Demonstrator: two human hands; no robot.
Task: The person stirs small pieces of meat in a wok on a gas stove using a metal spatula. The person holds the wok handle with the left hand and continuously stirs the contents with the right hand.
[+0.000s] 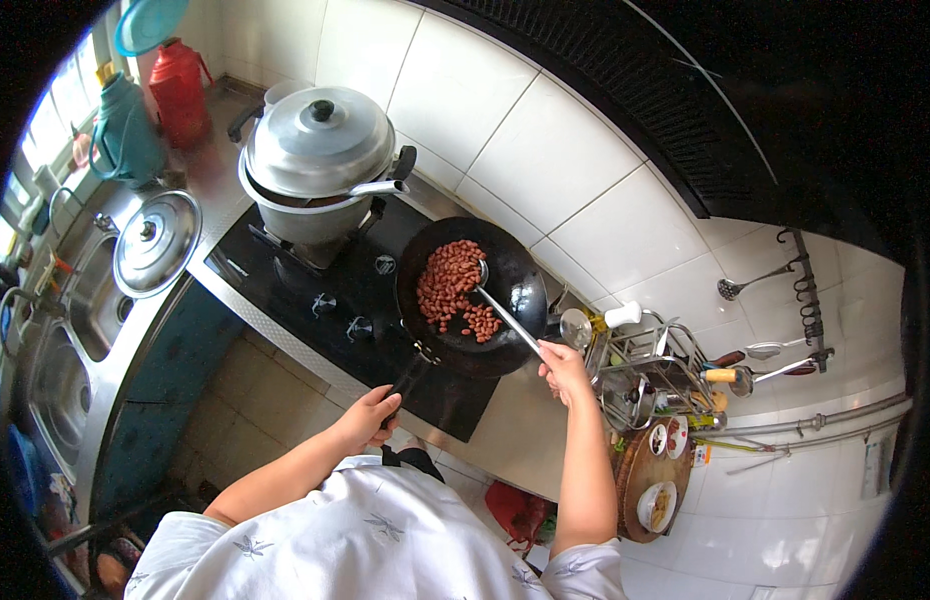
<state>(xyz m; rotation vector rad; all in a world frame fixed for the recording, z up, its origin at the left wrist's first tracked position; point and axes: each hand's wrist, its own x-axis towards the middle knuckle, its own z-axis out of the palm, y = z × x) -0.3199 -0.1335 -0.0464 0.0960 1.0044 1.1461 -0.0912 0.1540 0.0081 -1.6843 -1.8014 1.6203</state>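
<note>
My left hand [367,418] grips the black handle [414,376] of a dark wok [510,240] on the right side of the black glass gas hob [285,289]. In my right hand [566,373] is the long metal handle of a ladle [513,322]. Its bowl rests among the red-skinned peanuts [450,281] and is partly hidden by them. Most of the peanuts lie in a heap on the wok's left side, with a smaller cluster below the ladle. The wok's right side shows bare dark metal.
A lidded aluminium pot [315,217] stands on the left burner. Left of it are a loose lid [157,244], a double sink [97,300] and two thermos jugs [127,127]. A utensil rack [645,360] and a round wooden board [663,472] with small dishes stand right. The range hood [585,82] overhangs.
</note>
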